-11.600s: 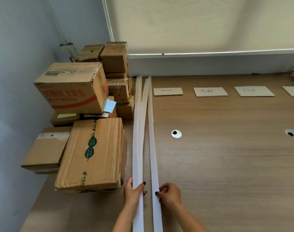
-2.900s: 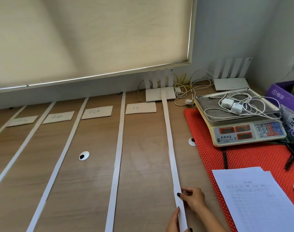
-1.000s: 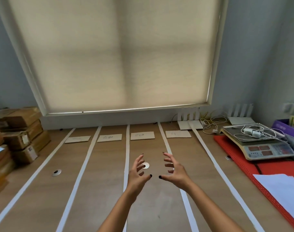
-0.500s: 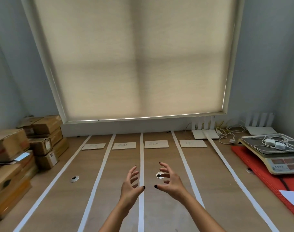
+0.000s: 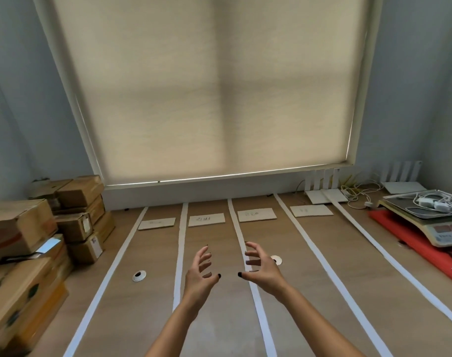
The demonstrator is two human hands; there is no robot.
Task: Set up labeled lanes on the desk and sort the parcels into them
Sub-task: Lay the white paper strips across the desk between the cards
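Note:
Several white paper strips [image 5: 179, 256] run front to back across the wooden desk [image 5: 304, 292] and split it into lanes. At the far end of each lane lies a tan label card [image 5: 206, 219]; their writing is too faint to read. Brown cardboard parcels [image 5: 21, 225] are stacked at the desk's left edge against the wall. My left hand [image 5: 200, 275] and my right hand [image 5: 261, 269] hover above the middle lanes, palms facing each other, fingers spread, holding nothing.
A weighing scale [image 5: 425, 222] with white chargers and cables on its pan stands on a red mat [image 5: 410, 238] at the right. White routers [image 5: 322, 191] sit by the back wall. Two round cable grommets [image 5: 139, 276] are set into the desk.
The view has swung left, so more of the parcel stack shows and the scale sits nearer the right edge. Both hands stay raised and empty, a little further out over the lanes.

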